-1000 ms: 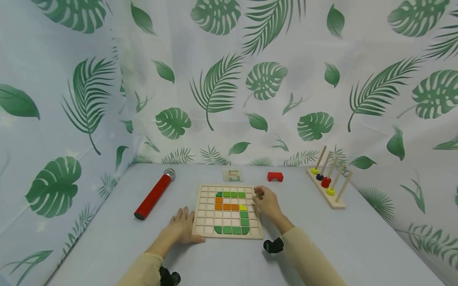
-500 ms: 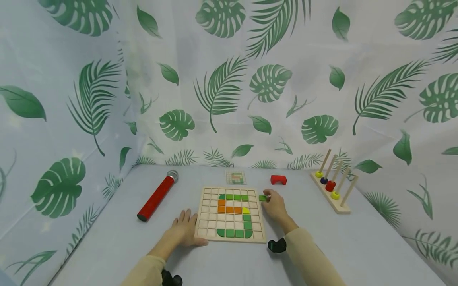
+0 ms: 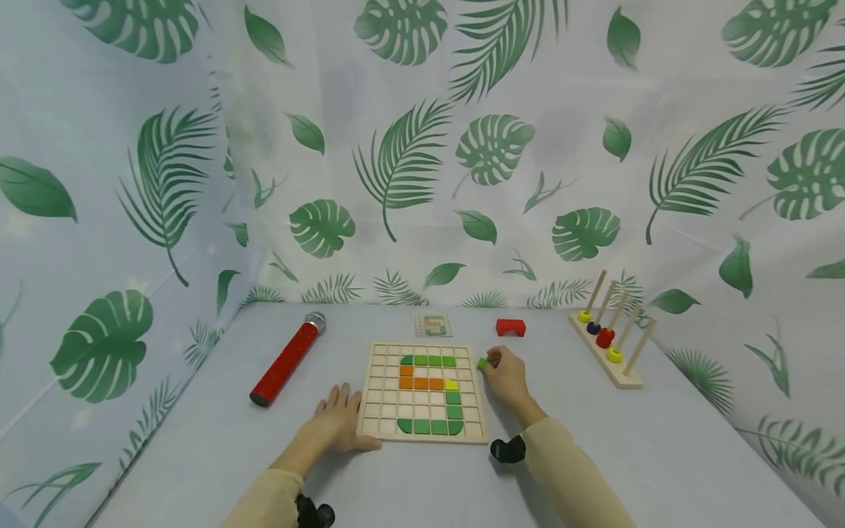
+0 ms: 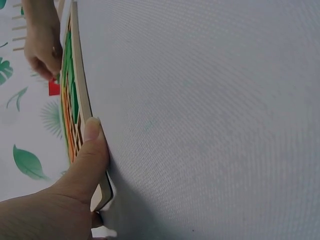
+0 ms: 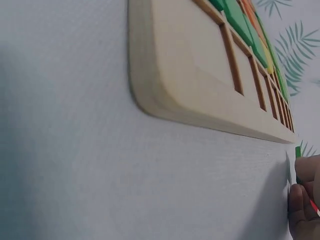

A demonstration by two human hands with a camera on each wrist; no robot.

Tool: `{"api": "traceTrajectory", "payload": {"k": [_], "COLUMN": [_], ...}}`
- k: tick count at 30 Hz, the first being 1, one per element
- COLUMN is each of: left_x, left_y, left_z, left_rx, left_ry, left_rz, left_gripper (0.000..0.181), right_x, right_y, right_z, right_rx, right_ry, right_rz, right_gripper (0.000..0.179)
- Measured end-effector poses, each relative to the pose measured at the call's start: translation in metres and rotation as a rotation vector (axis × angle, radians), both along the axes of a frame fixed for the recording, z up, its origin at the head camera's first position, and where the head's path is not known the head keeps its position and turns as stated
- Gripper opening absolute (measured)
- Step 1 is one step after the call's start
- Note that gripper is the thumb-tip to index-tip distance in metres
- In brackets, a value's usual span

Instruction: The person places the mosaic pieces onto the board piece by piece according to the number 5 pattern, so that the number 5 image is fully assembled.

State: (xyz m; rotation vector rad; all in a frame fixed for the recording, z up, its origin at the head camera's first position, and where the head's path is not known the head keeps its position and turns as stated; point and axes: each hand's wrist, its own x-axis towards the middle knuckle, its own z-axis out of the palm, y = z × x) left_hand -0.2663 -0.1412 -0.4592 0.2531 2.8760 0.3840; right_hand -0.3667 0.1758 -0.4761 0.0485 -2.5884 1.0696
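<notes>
A wooden grid board (image 3: 383, 397) lies on the table with green, orange and yellow tiles set in it, forming a shape like a 5. My left hand (image 3: 339, 422) rests at its front left corner, fingers spread and straight on the left side. In the left wrist view the thumb (image 4: 90, 152) lies against the board's edge. Just beyond the right edge of the board, my right hand (image 3: 508, 380) pinches a small light green tile (image 3: 484, 364) between thumb and fingers. Only a sliver of that tile shows in the right wrist view, at the far right.
Behind the board lies a small pattern card (image 3: 433, 325), with a red arch block (image 3: 510, 327) to its right. A red microphone (image 3: 285, 364) lies at the left. On the right stands a wooden peg stand (image 3: 609, 355) with coloured beads. A leaf-print cloth (image 3: 409, 257) hangs behind.
My right hand has moved slightly right, off the board's right edge, and the green tile now shows in its fingers and has turned a little. The left hand stays in place.
</notes>
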Motion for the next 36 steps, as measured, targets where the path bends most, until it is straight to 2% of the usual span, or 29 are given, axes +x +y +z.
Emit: {"api": "traceTrajectory", "payload": {"k": [4,9,13,20,26,32,34,36], "left_x": [0.006,0.009,0.01,0.01,0.009,-0.002,-0.003,-0.001], "left_y": [0.003,0.002,0.001,0.003,0.001,0.0,0.0,0.0], "left_z": [0.012,0.018,0.019,0.02,0.019,0.002,-0.001,0.002], "left_rx": [-0.011,-0.007,-0.009,-0.008,-0.004,-0.005,-0.017,-0.001], "left_ry": [-0.024,-0.019,-0.01,-0.015,-0.021,-0.018,-0.03,-0.021], "left_rz": [0.012,0.007,0.0,-0.009,-0.002,-0.002,0.004,0.012], "left_gripper": [0.099,0.098,0.098,0.098,0.1,0.104,0.105,0.103], "right_x": [0.003,0.005,0.007,0.014,0.02,0.028,0.032,0.035], "right_y": [0.001,-0.002,-0.006,-0.019,-0.038,-0.055,-0.061,-0.067], "right_z": [0.003,0.007,0.012,0.016,0.017,0.017,0.017,0.016], "right_rx": [-0.019,-0.037,-0.045,-0.035,-0.052,-0.042,-0.036,-0.031], "right_ry": [0.006,-0.018,-0.034,0.019,0.029,0.05,0.045,0.048], "right_rz": [0.011,0.031,0.058,0.173,0.283,0.366,0.401,0.441], "right_gripper": [0.025,0.028,0.029,0.03,0.031,0.029,0.028,0.028]}}
